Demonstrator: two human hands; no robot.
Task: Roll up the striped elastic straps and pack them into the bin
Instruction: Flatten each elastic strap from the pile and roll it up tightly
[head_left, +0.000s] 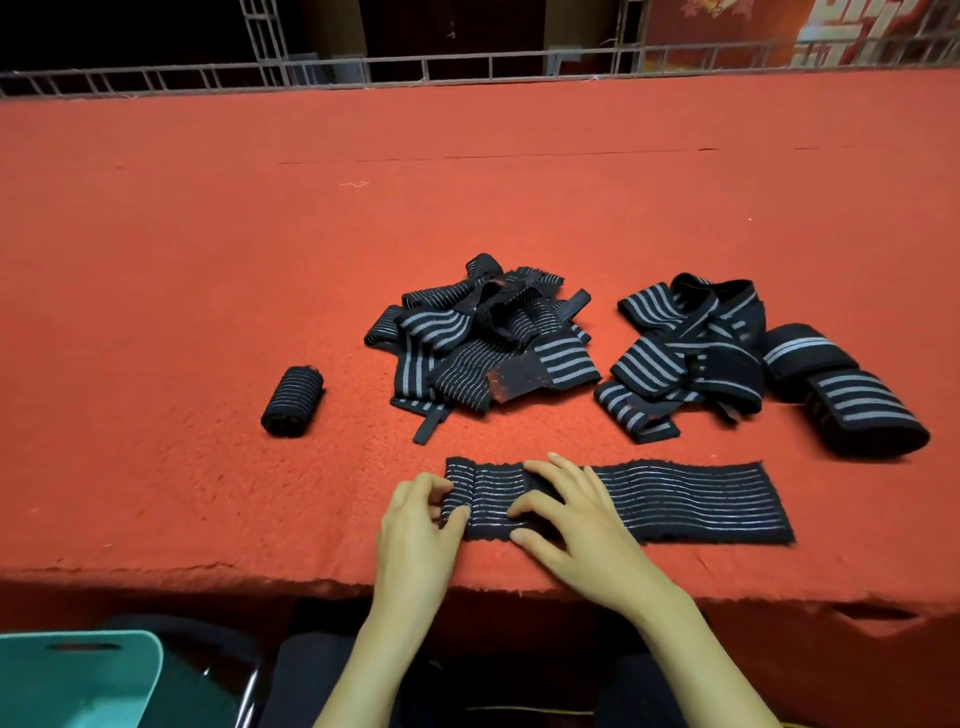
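A black strap with thin grey stripes lies flat along the near edge of the red table. Its left end is folded over into a small roll. My left hand pinches that rolled end with curled fingers and thumb. My right hand rests on the strap just right of the roll, fingers spread and pressing down. One finished roll lies to the left. A teal bin shows at the bottom left, below the table edge.
Two heaps of loose striped straps lie beyond my hands: one in the middle, one to the right with wider bands. A metal railing runs behind the table's far edge. My dark-clothed lap is below the front edge.
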